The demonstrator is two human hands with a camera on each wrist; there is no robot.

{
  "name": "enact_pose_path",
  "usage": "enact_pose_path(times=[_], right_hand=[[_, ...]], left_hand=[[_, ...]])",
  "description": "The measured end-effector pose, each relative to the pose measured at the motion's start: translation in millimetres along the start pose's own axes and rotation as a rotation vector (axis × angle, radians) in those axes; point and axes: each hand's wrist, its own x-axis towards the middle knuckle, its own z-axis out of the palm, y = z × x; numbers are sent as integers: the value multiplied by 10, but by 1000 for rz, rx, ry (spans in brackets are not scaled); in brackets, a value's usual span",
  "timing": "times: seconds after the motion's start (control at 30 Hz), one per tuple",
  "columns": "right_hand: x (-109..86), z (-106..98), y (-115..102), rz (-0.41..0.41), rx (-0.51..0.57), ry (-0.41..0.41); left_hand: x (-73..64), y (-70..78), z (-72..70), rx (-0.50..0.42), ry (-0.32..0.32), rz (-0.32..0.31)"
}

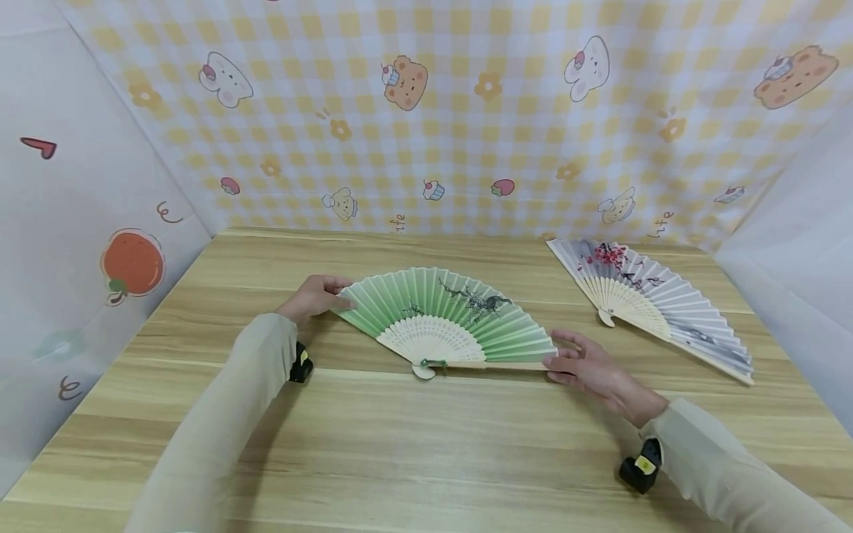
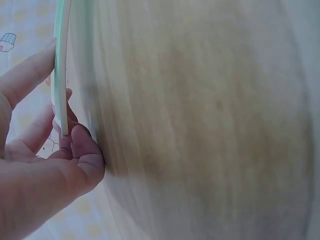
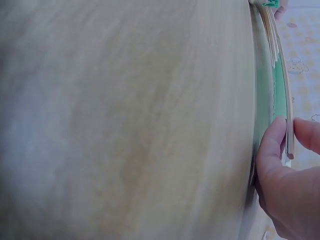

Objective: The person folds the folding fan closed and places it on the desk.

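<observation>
A green folding fan [image 1: 426, 303] with a dark branch pattern and pale ribs is spread open in the middle of the table. My left hand [image 1: 318, 296] pinches its left outer edge; in the left wrist view the fan's edge [image 2: 61, 90] runs between thumb and fingers. At the other end, my right hand [image 1: 589, 366] pinches the tip of the right guard stick [image 3: 289, 110] between thumb and fingers. A green cord [image 1: 433, 363] is tied at the pivot, nearest the front. To the right lies a second open fan [image 1: 656, 296], white and grey with red blossoms, apart from both hands.
The wooden table [image 1: 426, 451] reaches back to a yellow checked cloth [image 1: 453, 126] with cartoon prints. White cloth [image 1: 80, 244] walls the left side, and another pale sheet [image 1: 800, 237] hangs at the right.
</observation>
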Motion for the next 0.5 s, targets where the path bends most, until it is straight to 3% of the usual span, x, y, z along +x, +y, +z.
enact_pose_path(times=[0.23, 0.5], right_hand=[[-23, 0, 8, -14, 50, 25], [-39, 5, 4, -25, 28, 59]], left_hand=[[-27, -5, -1, 10, -39, 35], [-75, 28, 32, -15, -62, 68]])
